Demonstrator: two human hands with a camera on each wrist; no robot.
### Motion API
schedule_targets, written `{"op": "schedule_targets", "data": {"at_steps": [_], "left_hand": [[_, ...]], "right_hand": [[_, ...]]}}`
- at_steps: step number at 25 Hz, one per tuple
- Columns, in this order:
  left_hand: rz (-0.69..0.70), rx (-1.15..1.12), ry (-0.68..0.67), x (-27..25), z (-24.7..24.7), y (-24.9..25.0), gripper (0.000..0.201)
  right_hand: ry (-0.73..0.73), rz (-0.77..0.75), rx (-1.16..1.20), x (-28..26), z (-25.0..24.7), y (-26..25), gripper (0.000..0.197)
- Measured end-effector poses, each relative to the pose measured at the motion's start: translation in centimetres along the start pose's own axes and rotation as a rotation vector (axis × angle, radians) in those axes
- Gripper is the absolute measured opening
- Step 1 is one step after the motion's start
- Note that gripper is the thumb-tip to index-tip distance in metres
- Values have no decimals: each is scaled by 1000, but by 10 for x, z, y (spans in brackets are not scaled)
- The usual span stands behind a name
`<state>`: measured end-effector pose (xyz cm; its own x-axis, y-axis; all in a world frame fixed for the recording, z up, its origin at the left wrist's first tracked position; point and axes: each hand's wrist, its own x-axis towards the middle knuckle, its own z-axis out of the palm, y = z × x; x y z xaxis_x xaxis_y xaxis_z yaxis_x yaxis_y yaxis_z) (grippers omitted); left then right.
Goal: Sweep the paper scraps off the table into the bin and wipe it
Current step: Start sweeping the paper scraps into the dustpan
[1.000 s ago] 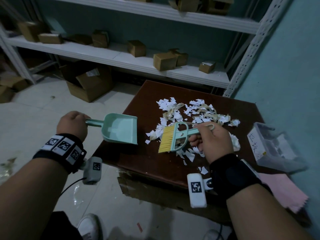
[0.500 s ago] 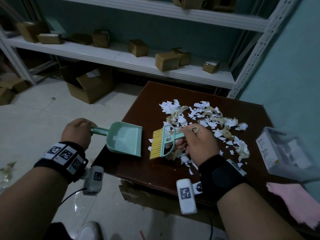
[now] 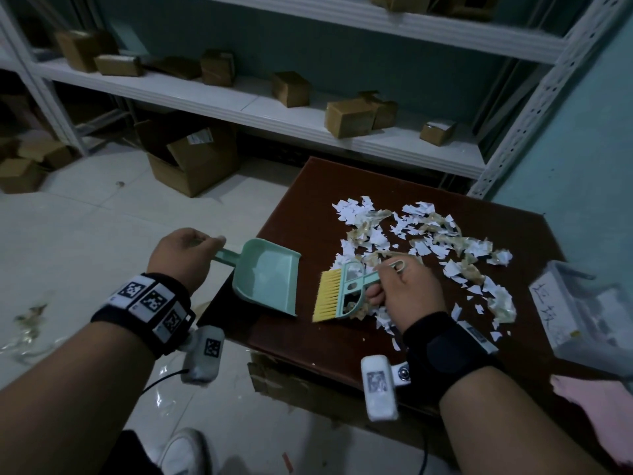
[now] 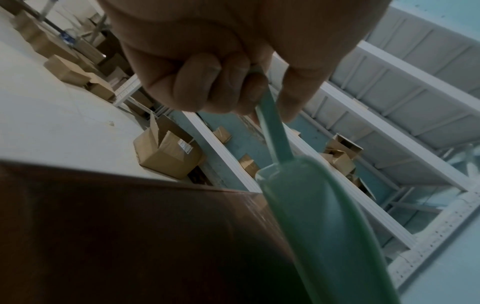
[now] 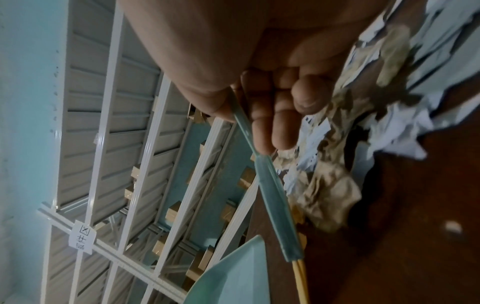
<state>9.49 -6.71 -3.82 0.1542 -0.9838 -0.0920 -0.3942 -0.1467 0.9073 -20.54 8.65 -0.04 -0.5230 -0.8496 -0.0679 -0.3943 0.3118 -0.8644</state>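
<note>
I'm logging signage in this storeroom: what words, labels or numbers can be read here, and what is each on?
"垃圾", handwritten, as best I can read it: on the side of the clear plastic bin.
"件区", after one character I cannot make out: on the white tag fixed to the shelf rack.
Printed label on the open cardboard box: too small to read.
Wristbands: square coded markers only, no words.

bin (image 3: 589, 317) label blurred | pink cloth (image 3: 596, 399) cut off by edge
</note>
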Motion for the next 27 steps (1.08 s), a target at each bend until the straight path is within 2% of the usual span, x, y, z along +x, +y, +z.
{"op": "schedule_targets", "data": {"at_steps": [4,10,17,20,23,27], "left_hand": [[91,78,-14,-8,12,5,29],[130,154,-37,-29,24,21,26],[155,228,-12,-45,39,33,25],[137,196,11,-38,35,30,26],[123,163,45,-31,28,21,27],[94,145,42,-24,19,11,29]], "right_hand": [[72,22,-55,1,-27,7,20],[150,69,-116,-2,-64,22,26],[185,53,-97,-7,-95,32,23],[206,37,77,-7,-95,28,24],[160,38,281,-5,-81,15,20],[52,43,289,2,-47,3,16]]}}
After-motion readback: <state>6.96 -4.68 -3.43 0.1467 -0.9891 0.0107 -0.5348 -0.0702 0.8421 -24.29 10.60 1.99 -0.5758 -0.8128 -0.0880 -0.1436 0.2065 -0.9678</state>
